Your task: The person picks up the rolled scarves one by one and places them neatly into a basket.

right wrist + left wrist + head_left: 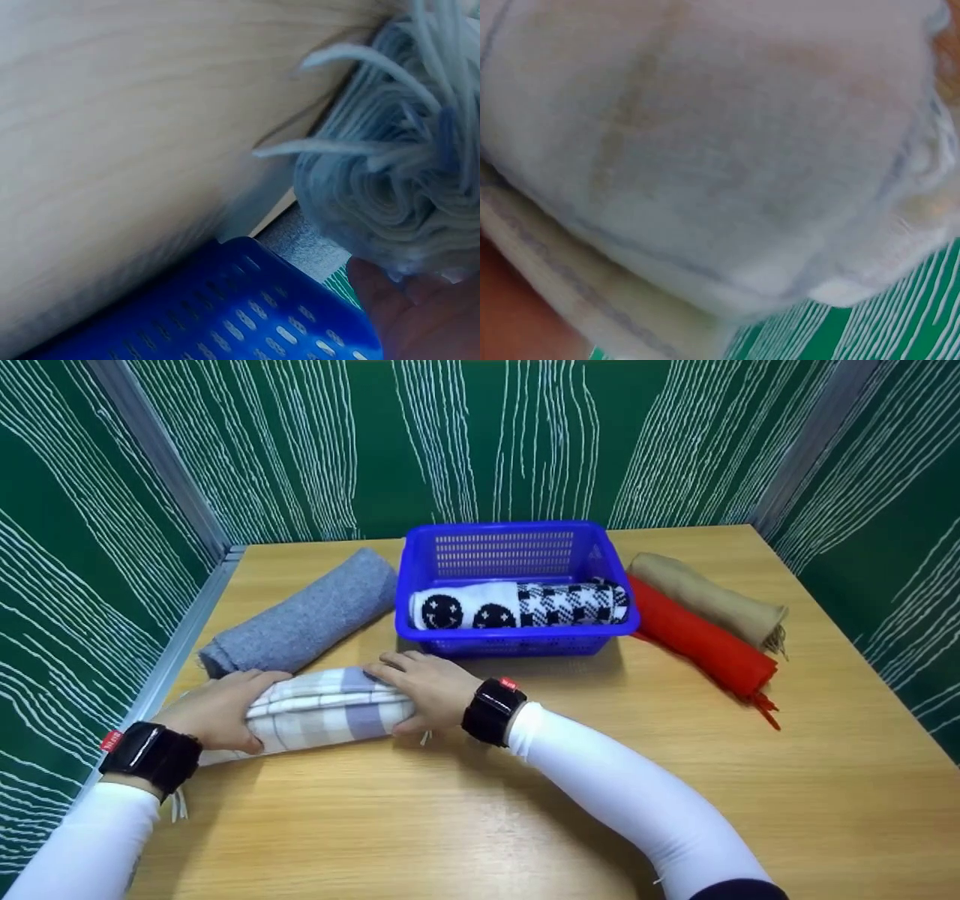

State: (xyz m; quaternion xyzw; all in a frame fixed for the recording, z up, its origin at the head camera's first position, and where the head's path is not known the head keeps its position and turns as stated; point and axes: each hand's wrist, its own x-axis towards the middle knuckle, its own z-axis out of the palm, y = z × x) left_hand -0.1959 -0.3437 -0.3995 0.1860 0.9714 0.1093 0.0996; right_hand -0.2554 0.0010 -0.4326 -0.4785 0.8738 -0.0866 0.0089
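A rolled scarf in white, cream and lavender plaid [322, 711] lies at the left front of the table. My left hand [221, 709] grips its left part, thumb on the near side and fingers over the far side. On its right end my right hand [431, 690] has a similar grip. Pale plaid cloth [727, 172] fills most of the left wrist view. The right wrist view shows the spiral end of the roll [382, 191] with loose fringe, and fingers [405, 307] along one side of it.
Behind the hands stands a blue plastic basket [517, 645] holding a black-and-white patterned roll [570, 604]. Left of it lies a grey rolled scarf [307, 611]. To its right are a red roll [697, 641] and a tan roll [705, 596]. Green walls enclose the wooden table [480, 825].
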